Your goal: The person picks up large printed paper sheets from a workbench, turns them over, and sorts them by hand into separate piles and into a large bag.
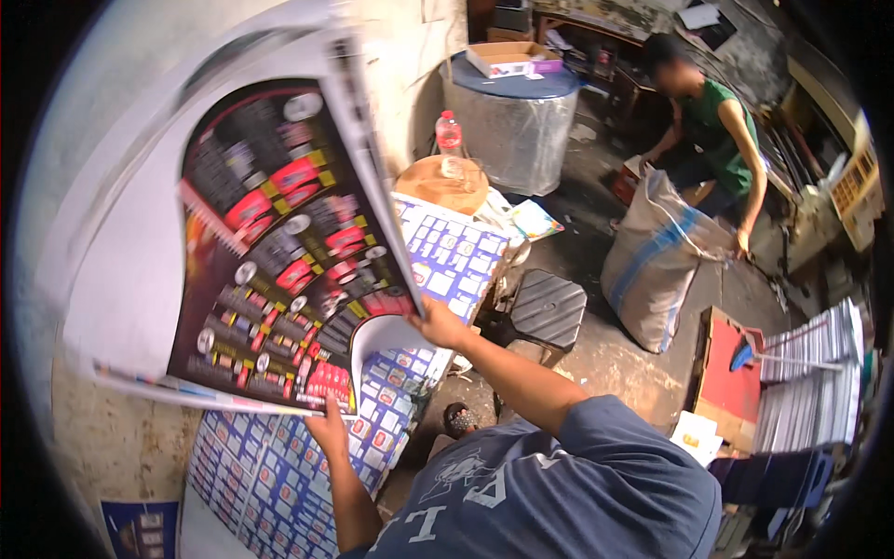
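Rough concrete floor (643, 368), stained. Pale plastered wall (414, 56) behind a metal drum (517, 130). Dark stool (548, 309) mid-floor; cluttered shelves (843, 196) at right. Light dim.

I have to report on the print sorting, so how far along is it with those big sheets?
Done: blue-patterned sheets already lie spread below, and finished-looking paper stacks stand at right. In hand: the left hand and right hand grip the edge of a bundle of dark red-and-black printed sheets, lifted up. Left: that bundle is not yet set down; how many remain cannot be told.
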`<state>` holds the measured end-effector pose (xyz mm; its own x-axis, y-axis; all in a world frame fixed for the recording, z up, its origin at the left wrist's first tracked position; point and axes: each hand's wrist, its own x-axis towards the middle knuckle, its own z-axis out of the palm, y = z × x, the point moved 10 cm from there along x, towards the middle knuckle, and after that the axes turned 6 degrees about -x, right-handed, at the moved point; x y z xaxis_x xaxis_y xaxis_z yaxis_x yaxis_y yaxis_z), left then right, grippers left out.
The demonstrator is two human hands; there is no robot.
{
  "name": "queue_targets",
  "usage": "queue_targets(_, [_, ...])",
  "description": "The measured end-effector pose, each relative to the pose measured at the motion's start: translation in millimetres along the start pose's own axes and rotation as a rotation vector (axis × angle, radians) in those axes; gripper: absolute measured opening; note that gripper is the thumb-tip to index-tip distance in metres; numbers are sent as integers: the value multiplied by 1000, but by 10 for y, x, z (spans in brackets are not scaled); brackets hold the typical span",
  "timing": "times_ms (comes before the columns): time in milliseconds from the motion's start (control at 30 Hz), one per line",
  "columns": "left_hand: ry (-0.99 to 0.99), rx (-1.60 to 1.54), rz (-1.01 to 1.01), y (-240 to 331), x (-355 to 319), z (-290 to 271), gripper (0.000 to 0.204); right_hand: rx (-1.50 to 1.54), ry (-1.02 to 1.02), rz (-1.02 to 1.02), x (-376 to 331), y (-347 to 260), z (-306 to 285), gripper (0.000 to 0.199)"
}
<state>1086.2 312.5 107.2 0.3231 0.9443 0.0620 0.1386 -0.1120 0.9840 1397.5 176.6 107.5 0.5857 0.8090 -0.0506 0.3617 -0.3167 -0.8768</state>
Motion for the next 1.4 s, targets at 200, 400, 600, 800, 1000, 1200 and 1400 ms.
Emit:
queue_targets(200, [-34,-402,-37,368,292,-86,40,249,-31,10,-439,89,-312,36])
queue_targets(400, [-484,-403,-126,605,150,195,34,584,-155,-109,-985,-117,-883,57])
queue_targets(600, [-575,-255,-321,506,12,1346,39,194,367,-16,-752,617,-1573,80])
queue_targets(800, [-588,-470,-72,965,-474,1236,42,990,114,-188,-1016,345,-1871,75])
queue_targets(1000, [-379,-198,128,1490,-208,829,39,708,-248,-214,-602,-20,-1997,70])
queue_targets(1200, [-112,239,714,3029,-42,454,27,-257,177,-397,-270,-1431,-2670,70])
queue_targets(1400, [108,348,608,2606,-209,-59,21,-429,567,-806,-588,-1656,-2384,42])
